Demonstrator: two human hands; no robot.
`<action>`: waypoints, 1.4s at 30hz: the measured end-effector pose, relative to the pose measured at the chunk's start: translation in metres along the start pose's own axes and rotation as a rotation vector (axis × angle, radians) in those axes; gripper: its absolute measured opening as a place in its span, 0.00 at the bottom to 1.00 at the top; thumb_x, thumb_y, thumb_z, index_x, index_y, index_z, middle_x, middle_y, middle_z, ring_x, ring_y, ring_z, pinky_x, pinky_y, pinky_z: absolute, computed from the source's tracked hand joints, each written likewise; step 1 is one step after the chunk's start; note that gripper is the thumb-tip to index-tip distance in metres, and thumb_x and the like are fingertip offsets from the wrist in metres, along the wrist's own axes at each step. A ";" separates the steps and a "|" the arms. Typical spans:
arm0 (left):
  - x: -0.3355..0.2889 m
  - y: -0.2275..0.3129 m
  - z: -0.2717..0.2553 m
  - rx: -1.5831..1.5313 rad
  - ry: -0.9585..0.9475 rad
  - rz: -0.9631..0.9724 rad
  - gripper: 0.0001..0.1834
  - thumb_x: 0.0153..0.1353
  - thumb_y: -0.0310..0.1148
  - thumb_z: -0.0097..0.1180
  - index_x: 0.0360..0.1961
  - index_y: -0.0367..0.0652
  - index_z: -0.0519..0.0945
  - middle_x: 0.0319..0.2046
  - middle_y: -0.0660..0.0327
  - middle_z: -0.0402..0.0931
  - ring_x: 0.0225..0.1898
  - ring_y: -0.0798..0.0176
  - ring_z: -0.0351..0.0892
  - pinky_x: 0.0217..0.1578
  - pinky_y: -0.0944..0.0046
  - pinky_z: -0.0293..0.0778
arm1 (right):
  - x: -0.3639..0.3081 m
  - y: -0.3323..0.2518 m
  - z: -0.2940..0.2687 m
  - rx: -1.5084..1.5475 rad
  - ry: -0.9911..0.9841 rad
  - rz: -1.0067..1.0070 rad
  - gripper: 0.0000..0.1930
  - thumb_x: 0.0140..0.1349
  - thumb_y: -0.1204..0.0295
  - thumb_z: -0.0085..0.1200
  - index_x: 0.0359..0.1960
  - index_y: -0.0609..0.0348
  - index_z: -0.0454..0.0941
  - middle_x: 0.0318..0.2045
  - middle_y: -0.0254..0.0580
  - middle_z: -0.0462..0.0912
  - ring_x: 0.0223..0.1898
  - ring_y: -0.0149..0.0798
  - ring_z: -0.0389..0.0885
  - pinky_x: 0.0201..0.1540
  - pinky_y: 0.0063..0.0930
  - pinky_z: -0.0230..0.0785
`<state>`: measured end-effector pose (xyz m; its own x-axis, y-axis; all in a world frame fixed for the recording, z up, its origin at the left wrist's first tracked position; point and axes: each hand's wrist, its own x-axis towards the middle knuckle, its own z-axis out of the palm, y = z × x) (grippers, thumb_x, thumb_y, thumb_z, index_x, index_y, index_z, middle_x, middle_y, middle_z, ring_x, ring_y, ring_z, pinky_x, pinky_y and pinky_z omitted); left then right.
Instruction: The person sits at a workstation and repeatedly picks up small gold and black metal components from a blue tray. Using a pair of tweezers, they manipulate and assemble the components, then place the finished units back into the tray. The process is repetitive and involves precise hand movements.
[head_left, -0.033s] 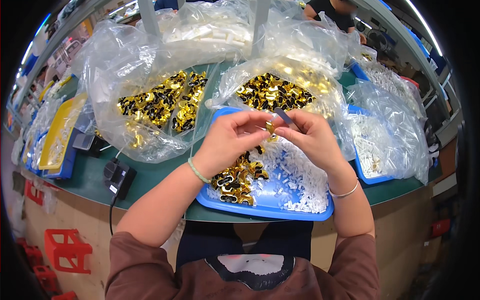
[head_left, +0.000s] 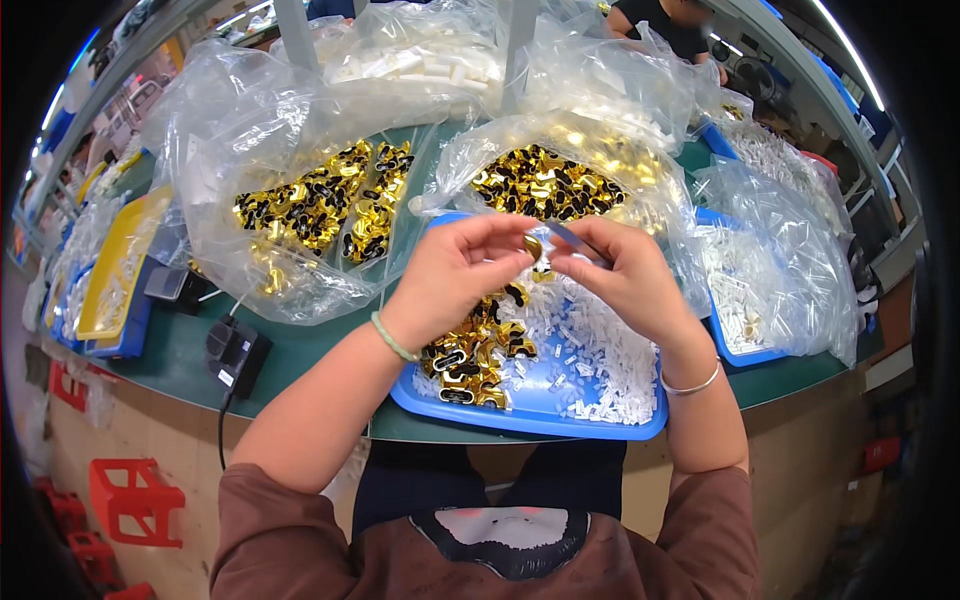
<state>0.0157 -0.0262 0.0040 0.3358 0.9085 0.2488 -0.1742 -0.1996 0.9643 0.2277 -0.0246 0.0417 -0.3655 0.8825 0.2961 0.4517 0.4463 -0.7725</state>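
Note:
Over the far part of a blue tray (head_left: 530, 420), my left hand (head_left: 452, 270) pinches a small shiny gold piece (head_left: 533, 247) between thumb and fingertips. My right hand (head_left: 622, 268) is closed on a thin, flat grey strip (head_left: 577, 243), its tip pointing toward the gold piece. A small gap separates the fingertips of the two hands. On the tray's left side lie gold-and-black pieces (head_left: 468, 368). Small white and clear plastic pieces (head_left: 625, 370) are heaped on its right side.
Clear bags hold more gold-and-black pieces (head_left: 310, 205) beyond the tray. A black adapter box (head_left: 238, 355) with a cable sits at the left. White parts fill another blue tray (head_left: 735, 290) at the right. A person (head_left: 670, 25) is at the far right.
My hands have drawn slightly apart at the fingertips. The gold piece has turned in my left fingers, and the grey strip has tilted flatter in my right hand.

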 end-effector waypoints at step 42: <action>0.004 0.003 -0.008 -0.354 -0.062 -0.239 0.19 0.67 0.27 0.52 0.59 0.39 0.70 0.50 0.59 0.77 0.51 0.67 0.78 0.53 0.68 0.75 | 0.000 0.011 -0.002 -0.181 -0.085 -0.188 0.07 0.57 0.72 0.60 0.33 0.63 0.80 0.25 0.44 0.78 0.27 0.42 0.76 0.30 0.33 0.66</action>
<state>0.0087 -0.0205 0.0070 0.4586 0.8879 0.0375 -0.3876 0.1619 0.9075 0.2342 -0.0197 0.0346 -0.5205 0.7693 0.3706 0.5044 0.6272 -0.5935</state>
